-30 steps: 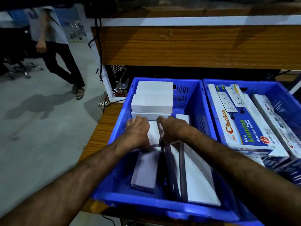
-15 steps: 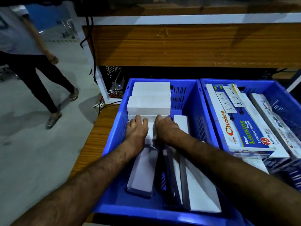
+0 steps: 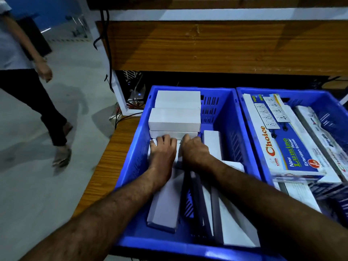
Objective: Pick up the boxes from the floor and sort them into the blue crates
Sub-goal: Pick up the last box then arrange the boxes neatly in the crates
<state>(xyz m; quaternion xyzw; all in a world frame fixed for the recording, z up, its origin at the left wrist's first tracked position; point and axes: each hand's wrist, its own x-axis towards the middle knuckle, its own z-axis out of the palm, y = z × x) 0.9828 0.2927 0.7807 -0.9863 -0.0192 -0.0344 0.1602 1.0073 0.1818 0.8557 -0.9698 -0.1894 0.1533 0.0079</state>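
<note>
**In the left crate: both hands flat on a white box**

In the left crate [image 3: 131, 153], on the table [image 3: 105, 166]: left hand [image 3: 162, 153] and right hand [image 3: 194, 150] side by side, nearly touching, palms down, fingers straight and pressed on the far end of a long white box [image 3: 163, 204]. Nothing gripped; fingertips against the foot of a stack of white boxes [image 3: 175, 117] at the far wall. To the right of the long box, several slim boxes [image 3: 231, 223] on edge, leaning toward the right wall. Beyond the right hand, one short white box [image 3: 211, 146], upright. In the right crate [image 3: 244, 113], just beside the left one: a printed box [image 3: 278, 140] labelled "Choice Lumino", tilted, atop further printed boxes [image 3: 320, 129]. Behind both crates, a wooden panel [image 3: 207, 46] with cables [image 3: 105, 34] down its left edge. At left, on the grey floor [image 3: 37, 185]: a passer-by [image 3: 28, 72] in dark trousers and sandals, mid-step.
</note>
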